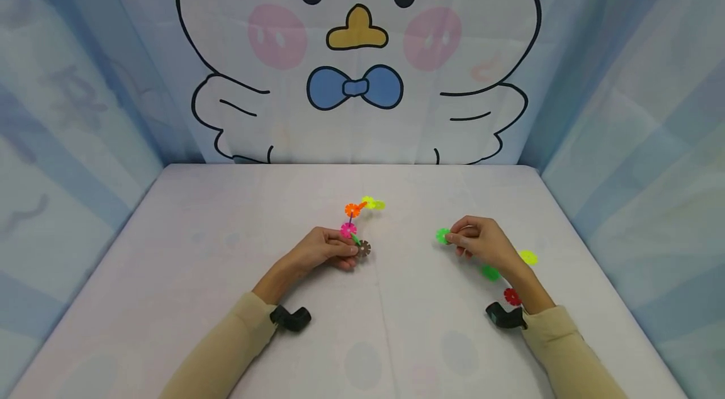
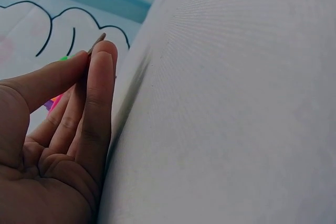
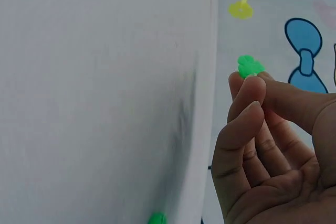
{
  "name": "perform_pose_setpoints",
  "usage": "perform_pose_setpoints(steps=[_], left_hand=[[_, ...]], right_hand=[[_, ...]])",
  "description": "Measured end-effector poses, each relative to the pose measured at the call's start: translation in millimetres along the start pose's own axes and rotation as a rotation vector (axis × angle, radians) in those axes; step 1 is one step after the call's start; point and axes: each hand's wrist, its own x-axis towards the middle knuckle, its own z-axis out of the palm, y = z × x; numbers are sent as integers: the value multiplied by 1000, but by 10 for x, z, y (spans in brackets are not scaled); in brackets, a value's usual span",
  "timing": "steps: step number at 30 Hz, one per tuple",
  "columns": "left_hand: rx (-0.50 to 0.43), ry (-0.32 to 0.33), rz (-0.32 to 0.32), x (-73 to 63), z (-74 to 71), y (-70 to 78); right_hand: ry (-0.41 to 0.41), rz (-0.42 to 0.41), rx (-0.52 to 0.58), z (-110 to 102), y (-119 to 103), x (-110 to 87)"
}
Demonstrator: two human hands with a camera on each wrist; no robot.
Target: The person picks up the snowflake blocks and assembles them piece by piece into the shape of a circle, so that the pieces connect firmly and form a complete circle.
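My left hand (image 1: 328,249) pinches a brown snowflake disc (image 1: 364,248) between thumb and forefinger. That disc is the near end of a linked chain: a green disc seen edge-on, a pink disc (image 1: 348,230), a purple one edge-on, orange discs (image 1: 352,210) and yellow discs (image 1: 369,202) at the far end. My right hand (image 1: 478,240) pinches a bright green snowflake disc (image 1: 442,235) by its edge, a short way right of the chain. In the right wrist view this green disc (image 3: 249,66) stands out beyond the fingertips.
Loose discs lie by my right forearm: a green disc (image 1: 490,272), a red disc (image 1: 512,296) and a yellow disc (image 1: 528,257). The white tabletop (image 1: 226,210) meets a cartoon-printed cloth (image 1: 357,128) at the back, with cloth walls on both sides.
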Motion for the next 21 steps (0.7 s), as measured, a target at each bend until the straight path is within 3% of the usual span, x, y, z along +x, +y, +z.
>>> perform_pose_setpoints(steps=[11, 21], left_hand=[[-2, 3, -13, -5, 9, 14], [-20, 7, -12, -1, 13, 21]], right_hand=[[-98, -56, 39, 401, -213, 132], [-132, -113, 32, 720, -386, 185]])
